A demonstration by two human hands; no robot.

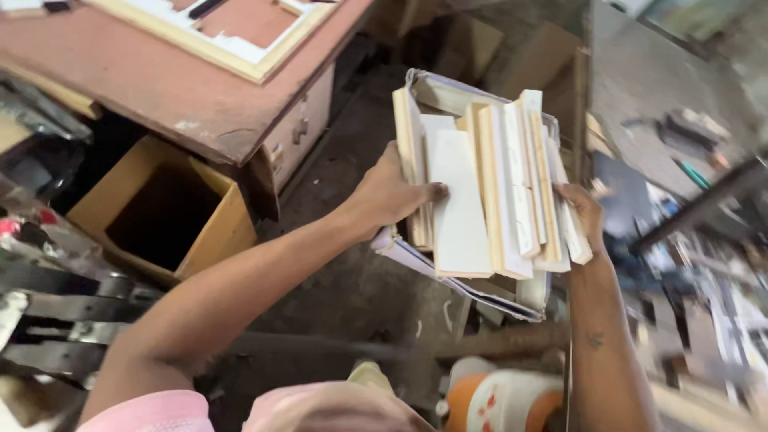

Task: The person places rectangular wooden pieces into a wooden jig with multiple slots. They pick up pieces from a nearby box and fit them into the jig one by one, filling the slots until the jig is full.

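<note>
Above the dusty floor [352, 288], left hand [390, 194] and right hand [584, 210] clamped on a bundle of pale wooden strips [484, 188] — open cardboard box [164, 210] at nine o'clock, reddish surface [152, 80] at ten.

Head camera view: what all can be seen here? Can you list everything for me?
Wooden moulding pieces: a bundle, cream and white, held between both hands.
Flat tray: one, pale, under the bundle.
Open box: one, tan, lower left.
Desk: one, reddish brown, upper left.
Frame: one, cream, on the desk.
Container: one, orange and white, bottom centre.
Left hand: grips the bundle's left side.
Right hand: supports its right side.
</note>
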